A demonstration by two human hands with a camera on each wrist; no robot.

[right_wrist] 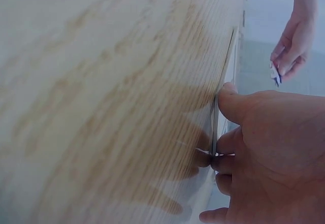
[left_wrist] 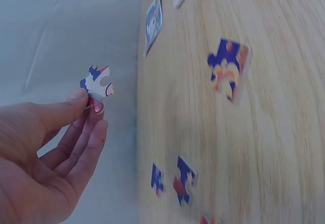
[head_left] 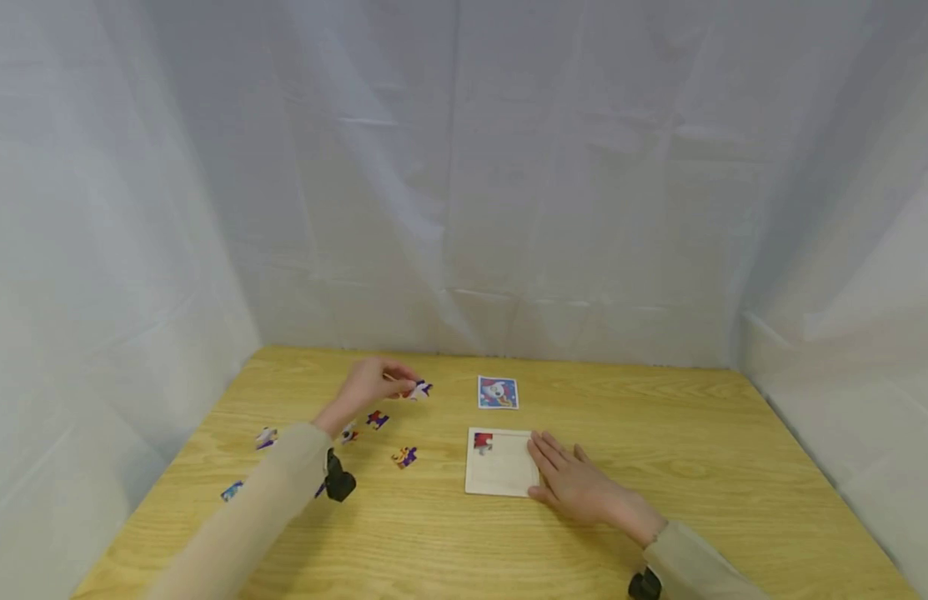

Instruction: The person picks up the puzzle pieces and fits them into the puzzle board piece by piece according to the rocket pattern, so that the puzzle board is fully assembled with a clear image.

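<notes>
White sheets hang all around a wooden tabletop (head_left: 659, 500). My left hand (head_left: 369, 385) pinches a puzzle piece (head_left: 420, 389) between thumb and fingertips, lifted just above the wood near the far edge. My right hand (head_left: 579, 486) lies flat, fingers relaxed, on the right side of the tray (head_left: 501, 479), which has one red piece (head_left: 483, 442) in its top-left corner. Loose pieces (head_left: 404, 456) sit scattered left of the tray, and a picture card (head_left: 498, 392) lies behind it.
</notes>
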